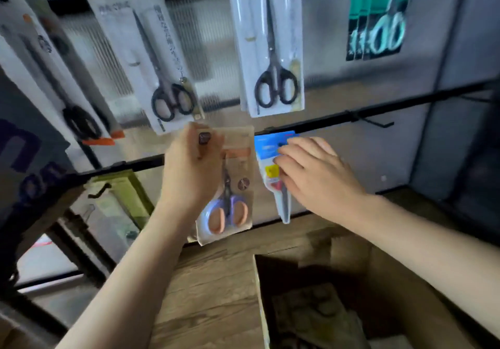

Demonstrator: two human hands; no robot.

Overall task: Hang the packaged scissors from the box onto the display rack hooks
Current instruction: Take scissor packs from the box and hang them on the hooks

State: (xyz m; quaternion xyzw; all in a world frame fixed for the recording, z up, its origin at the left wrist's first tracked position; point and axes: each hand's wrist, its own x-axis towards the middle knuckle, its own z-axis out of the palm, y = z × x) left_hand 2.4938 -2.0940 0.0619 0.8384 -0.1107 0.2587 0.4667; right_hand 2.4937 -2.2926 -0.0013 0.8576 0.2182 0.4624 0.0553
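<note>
Both hands are up at the lower rack bar (324,121): our left hand (189,170) grips the upper part of a kraft-backed pack of purple-and-peach scissors (230,208), hanging upright with handles down, while our right hand (313,175) lies with relaxed fingers against a blue-carded pack (270,164) just beside it. We judge the left pack's top must meet a hook there, hidden behind the hands. Black-handled packs (273,51) hang above; the box (324,294) sits on the desk (211,294) below.
</note>
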